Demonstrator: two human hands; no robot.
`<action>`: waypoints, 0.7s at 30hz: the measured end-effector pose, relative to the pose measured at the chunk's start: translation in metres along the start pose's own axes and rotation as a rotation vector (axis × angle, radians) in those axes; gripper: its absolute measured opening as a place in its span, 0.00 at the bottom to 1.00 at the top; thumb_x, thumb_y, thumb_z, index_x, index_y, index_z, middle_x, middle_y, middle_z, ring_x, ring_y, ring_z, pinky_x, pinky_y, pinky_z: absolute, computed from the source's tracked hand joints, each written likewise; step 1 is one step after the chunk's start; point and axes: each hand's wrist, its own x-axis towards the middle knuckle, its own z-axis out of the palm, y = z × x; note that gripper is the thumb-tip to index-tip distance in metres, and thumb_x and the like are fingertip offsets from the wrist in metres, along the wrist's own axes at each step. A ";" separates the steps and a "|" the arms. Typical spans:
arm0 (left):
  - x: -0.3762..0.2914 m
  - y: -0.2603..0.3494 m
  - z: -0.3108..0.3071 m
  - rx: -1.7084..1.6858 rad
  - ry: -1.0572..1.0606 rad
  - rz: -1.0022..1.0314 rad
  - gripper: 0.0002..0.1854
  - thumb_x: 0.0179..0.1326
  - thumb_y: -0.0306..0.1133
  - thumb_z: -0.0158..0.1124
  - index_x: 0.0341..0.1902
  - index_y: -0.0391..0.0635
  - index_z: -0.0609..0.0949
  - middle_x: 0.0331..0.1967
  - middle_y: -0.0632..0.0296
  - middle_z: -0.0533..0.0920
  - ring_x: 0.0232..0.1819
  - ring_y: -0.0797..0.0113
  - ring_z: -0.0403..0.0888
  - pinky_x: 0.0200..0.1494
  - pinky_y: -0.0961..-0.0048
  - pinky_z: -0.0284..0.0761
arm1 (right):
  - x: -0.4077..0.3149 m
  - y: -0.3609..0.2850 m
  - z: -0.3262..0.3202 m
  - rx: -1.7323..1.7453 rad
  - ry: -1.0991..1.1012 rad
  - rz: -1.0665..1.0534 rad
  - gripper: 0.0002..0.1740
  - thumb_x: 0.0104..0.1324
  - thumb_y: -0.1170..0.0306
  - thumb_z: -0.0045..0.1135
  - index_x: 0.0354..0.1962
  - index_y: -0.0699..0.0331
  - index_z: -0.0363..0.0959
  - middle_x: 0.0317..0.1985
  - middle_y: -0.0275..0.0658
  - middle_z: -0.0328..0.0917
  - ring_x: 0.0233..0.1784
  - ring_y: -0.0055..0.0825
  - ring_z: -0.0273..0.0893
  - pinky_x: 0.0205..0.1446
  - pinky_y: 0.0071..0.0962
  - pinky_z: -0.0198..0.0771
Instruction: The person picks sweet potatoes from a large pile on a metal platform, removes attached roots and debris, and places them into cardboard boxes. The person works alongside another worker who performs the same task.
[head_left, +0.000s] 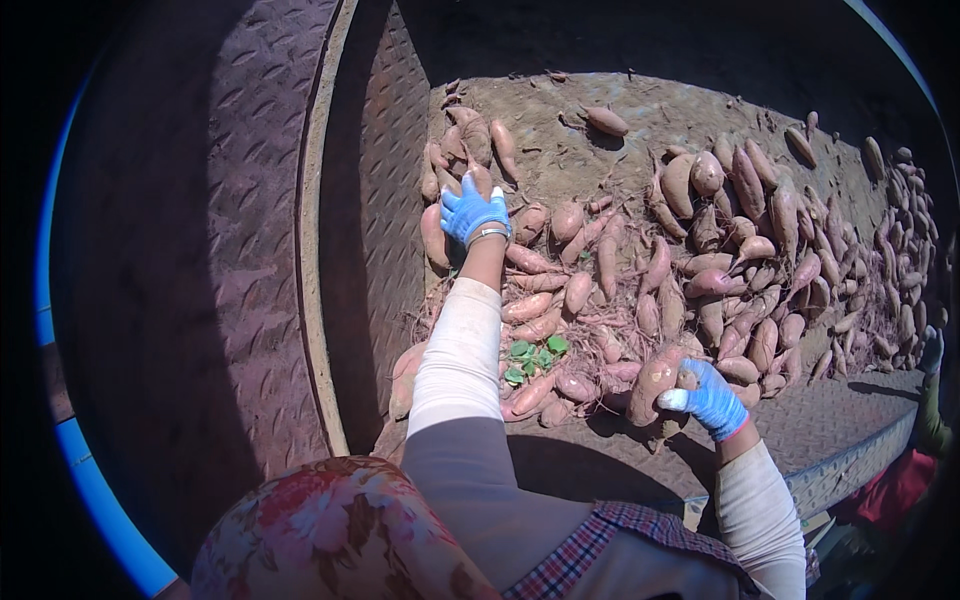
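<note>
My left hand (474, 210), in a blue glove with white fingertips, reaches to the far left of the sweet potatoes. Its thumb and fingers are around a sweet potato (481, 177), whose lower part the hand hides. My right hand (709, 397), gloved alike, grips a large sweet potato (651, 390) near the front edge of the pile. A smaller root (667, 427) hangs just below that one; whether I hold it too, I cannot tell. Between my arms lies a layer of sweet potatoes (529, 307) with thin roots and a sprig of green leaves (534, 358).
A rusty tread-plate wall (394, 150) with a raised rim (309, 225) bounds the left side. Loose soil (540, 112) covers the floor at the back. More sweet potatoes (780, 217) are heaped rightward. Another person's gloved hand (932, 349) shows at the far right, beyond the tread-plate ledge (840, 412).
</note>
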 end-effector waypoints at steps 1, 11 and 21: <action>0.014 -0.004 -0.007 0.126 -0.152 -0.084 0.32 0.48 0.55 0.62 0.59 0.66 0.69 0.61 0.51 0.62 0.62 0.52 0.60 0.60 0.56 0.58 | 0.002 0.000 -0.001 -0.086 -0.002 0.027 0.25 0.50 0.65 0.67 0.44 0.68 0.72 0.39 0.32 0.76 0.42 0.18 0.71 0.48 0.20 0.67; 0.006 0.013 -0.020 -0.196 -0.135 -0.041 0.36 0.34 0.50 0.75 0.49 0.52 0.73 0.53 0.53 0.65 0.53 0.51 0.68 0.56 0.63 0.66 | -0.001 -0.013 0.004 0.006 0.075 -0.065 0.23 0.51 0.63 0.65 0.42 0.67 0.73 0.37 0.32 0.75 0.40 0.17 0.70 0.45 0.21 0.66; -0.104 0.044 -0.066 -0.908 -0.955 0.490 0.38 0.37 0.42 0.77 0.50 0.40 0.68 0.45 0.58 0.68 0.48 0.65 0.68 0.54 0.71 0.66 | -0.004 -0.025 0.009 0.692 0.087 -0.255 0.44 0.49 0.53 0.64 0.58 0.66 0.58 0.54 0.40 0.67 0.58 0.31 0.66 0.62 0.30 0.61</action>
